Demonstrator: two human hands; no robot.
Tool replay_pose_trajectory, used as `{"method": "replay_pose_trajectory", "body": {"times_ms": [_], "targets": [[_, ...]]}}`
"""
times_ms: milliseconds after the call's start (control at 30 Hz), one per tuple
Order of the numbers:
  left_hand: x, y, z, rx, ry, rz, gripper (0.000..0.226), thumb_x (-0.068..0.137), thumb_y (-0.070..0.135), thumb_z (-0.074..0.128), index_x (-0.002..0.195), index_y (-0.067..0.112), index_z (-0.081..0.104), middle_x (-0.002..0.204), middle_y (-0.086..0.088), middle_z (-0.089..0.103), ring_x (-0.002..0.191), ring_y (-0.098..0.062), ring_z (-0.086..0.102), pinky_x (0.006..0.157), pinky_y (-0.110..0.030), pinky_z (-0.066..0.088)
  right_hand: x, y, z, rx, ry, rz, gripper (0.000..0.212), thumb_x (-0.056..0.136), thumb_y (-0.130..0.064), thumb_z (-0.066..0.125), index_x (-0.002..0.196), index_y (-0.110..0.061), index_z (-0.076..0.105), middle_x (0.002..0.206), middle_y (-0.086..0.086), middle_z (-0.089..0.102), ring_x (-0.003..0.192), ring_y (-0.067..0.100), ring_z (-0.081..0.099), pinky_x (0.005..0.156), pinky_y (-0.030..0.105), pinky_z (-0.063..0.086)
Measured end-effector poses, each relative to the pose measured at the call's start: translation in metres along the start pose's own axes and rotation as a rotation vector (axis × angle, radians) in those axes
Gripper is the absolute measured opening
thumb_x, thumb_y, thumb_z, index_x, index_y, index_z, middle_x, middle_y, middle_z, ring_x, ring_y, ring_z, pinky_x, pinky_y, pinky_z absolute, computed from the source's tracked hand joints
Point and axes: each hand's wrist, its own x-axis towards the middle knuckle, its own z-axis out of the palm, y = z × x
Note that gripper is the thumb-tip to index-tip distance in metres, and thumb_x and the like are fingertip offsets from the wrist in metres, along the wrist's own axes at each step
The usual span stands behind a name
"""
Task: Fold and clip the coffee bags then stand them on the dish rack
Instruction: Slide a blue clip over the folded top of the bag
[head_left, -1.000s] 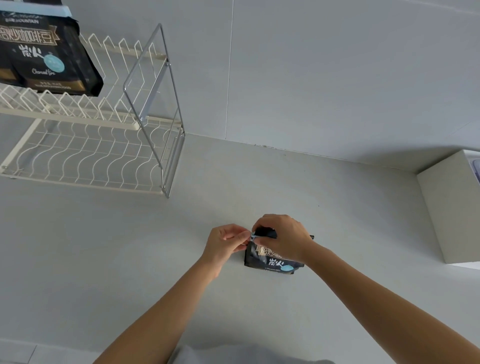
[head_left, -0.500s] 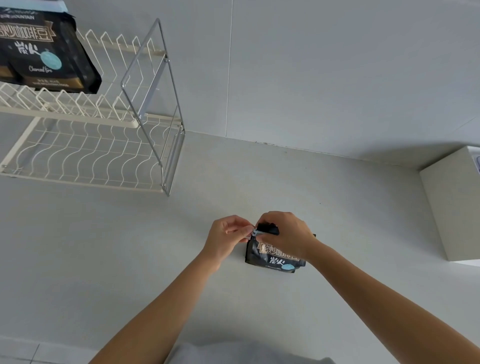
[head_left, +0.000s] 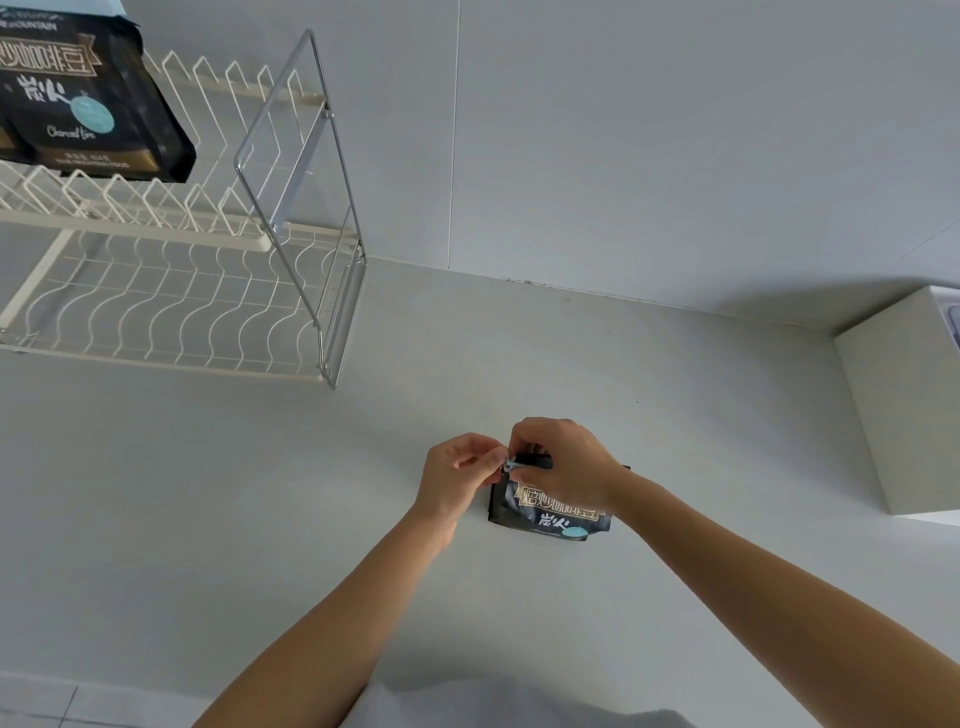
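Gripping the folded top of the coffee bag (head_left: 550, 512) on the near tabletop (head_left: 675, 597) with curled right hand (head_left: 563, 460) to keep the fold, pinching a small clip (head_left: 510, 464) onto it with left hand (head_left: 457, 480).

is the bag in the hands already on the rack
No, that bag stands on the counter, well apart from the rack.

Dish rack (head_left: 171, 291) stands at the counter's (head_left: 675, 415) far-left corner against the wall, one coffee bag (head_left: 83, 104) on its upper tier. Second bag (head_left: 550, 512) lies mid-counter; left hand (head_left: 457, 475) and right hand (head_left: 566, 462) meet at a clip (head_left: 511, 462) on its top edge. Box (head_left: 904, 405) occupies the right edge.
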Motion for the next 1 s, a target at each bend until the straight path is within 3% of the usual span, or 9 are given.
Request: {"method": "replay_pose_trajectory", "body": {"times_ms": [200,333,467,600,700,800,900,1000], "targets": [[0.003,0.003,-0.001,-0.041,-0.014,-0.058,0.008,0.08,0.012,0.07,0.072,0.014,0.067,0.066,0.004,0.068,0.07,-0.013,0.062,0.074,-0.031,0.056,0.0,0.003,0.0,0.023,0.023,0.01,0.009,0.077,-0.024,0.068,0.082,-0.023,0.061,0.078,-0.009,0.06,0.074,0.013,0.056,0.068,0.034,0.049],[0.004,0.004,-0.002,-0.071,-0.085,-0.224,0.016,0.078,0.023,0.069,0.076,0.009,0.061,0.061,0.004,0.065,0.061,-0.01,0.063,0.067,-0.024,0.055,-0.002,0.005,0.0,0.048,0.005,0.011,0.013,0.077,-0.026,0.069,0.087,-0.022,0.063,0.082,-0.008,0.064,0.076,0.014,0.058,0.072,0.035,0.05],[0.006,0.008,-0.005,-0.056,-0.145,-0.337,0.013,0.082,0.022,0.065,0.073,0.013,0.063,0.059,0.005,0.063,0.057,-0.006,0.06,0.062,-0.02,0.053,-0.005,0.008,0.002,0.107,0.017,0.046,0.024,0.076,-0.028,0.071,0.097,-0.033,0.06,0.081,-0.013,0.065,0.077,0.008,0.06,0.071,0.032,0.051],[0.006,0.014,-0.009,0.01,-0.137,-0.204,0.01,0.083,0.02,0.066,0.073,0.016,0.066,0.068,0.003,0.069,0.068,-0.008,0.065,0.065,-0.021,0.054,-0.002,0.007,0.001,0.093,0.057,0.102,0.036,0.075,-0.037,0.071,0.103,-0.044,0.05,0.076,-0.019,0.062,0.076,0.002,0.058,0.066,0.029,0.048],[0.006,0.016,-0.014,0.15,-0.132,-0.085,0.009,0.085,0.019,0.065,0.076,0.017,0.069,0.071,0.004,0.071,0.074,-0.007,0.065,0.071,-0.023,0.056,-0.002,0.009,0.0,0.073,0.1,0.139,0.023,0.073,-0.048,0.068,0.091,-0.038,0.056,0.074,-0.02,0.064,0.073,0.0,0.058,0.061,0.026,0.046],[0.003,0.015,-0.015,0.256,-0.2,-0.055,0.004,0.086,0.024,0.063,0.089,0.024,0.066,0.075,0.008,0.071,0.081,-0.005,0.065,0.074,-0.022,0.054,-0.002,0.01,0.002,0.032,0.135,0.162,0.025,0.073,-0.056,0.063,0.081,-0.032,0.06,0.069,-0.016,0.065,0.067,0.002,0.058,0.054,0.024,0.039],[0.001,0.015,-0.008,0.322,-0.225,0.002,0.007,0.086,0.03,0.062,0.086,0.025,0.057,0.077,0.01,0.069,0.081,-0.004,0.064,0.071,-0.018,0.052,-0.001,0.006,0.002,-0.005,0.125,0.118,0.018,0.077,-0.05,0.063,0.083,-0.033,0.06,0.076,-0.014,0.064,0.072,0.009,0.059,0.059,0.027,0.045],[0.006,0.02,-0.005,0.447,-0.147,0.125,0.008,0.085,0.021,0.064,0.081,0.017,0.058,0.079,0.006,0.066,0.075,-0.004,0.06,0.073,-0.022,0.046,-0.006,0.007,-0.009,0.145,0.099,-0.014,0.01,0.081,-0.036,0.066,0.09,-0.032,0.068,0.089,-0.012,0.063,0.081,0.004,0.059,0.07,0.025,0.051]]}}
